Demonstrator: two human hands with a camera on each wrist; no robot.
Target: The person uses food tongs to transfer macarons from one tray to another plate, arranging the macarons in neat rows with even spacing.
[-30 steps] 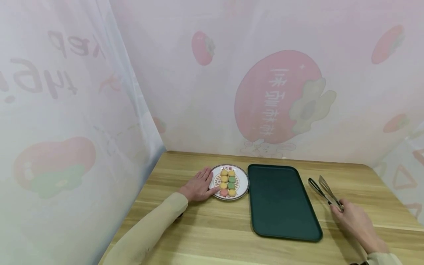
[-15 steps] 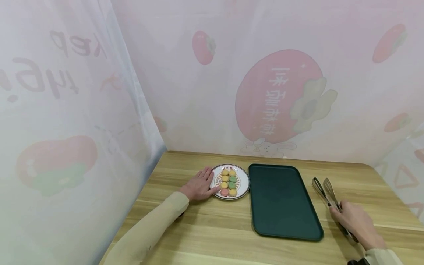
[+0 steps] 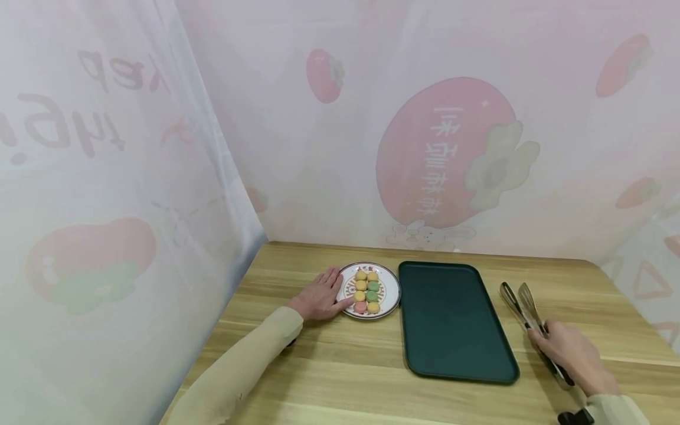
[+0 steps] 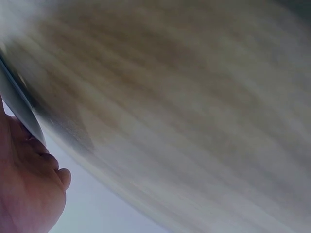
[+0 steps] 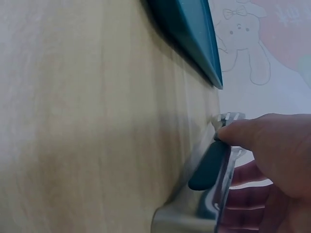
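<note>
At the left rim of a round white plate (image 3: pixel 393 295) lies my left hand (image 3: pixel 319 298), fingers straight along the edge and thumb over the rim. Two rows of small yellow, green and pink macarons (image 3: pixel 372 286) sit on that plate. In the left wrist view, the left hand (image 4: pixel 31 189) meets the edge of the plate (image 4: pixel 19 104). My right hand (image 3: pixel 568 351), right of the tray, grips metal tongs (image 3: pixel 509 297) with dark handle grips, their two ends spread apart and facing the back. The right wrist view shows the thumb pressed on the tongs (image 5: pixel 209 170).
A dark green rectangular tray (image 3: pixel 451 324) lies between the plate and the tongs, right beside the plate. All stand on a wooden table (image 3: pixel 340 366). Printed pale curtains (image 3: pixel 297 147) close off the back and sides.
The tongs have shifted slightly right and back through my right hand, so their handle ends now show behind the palm. My left hand and the plate stay in place.
</note>
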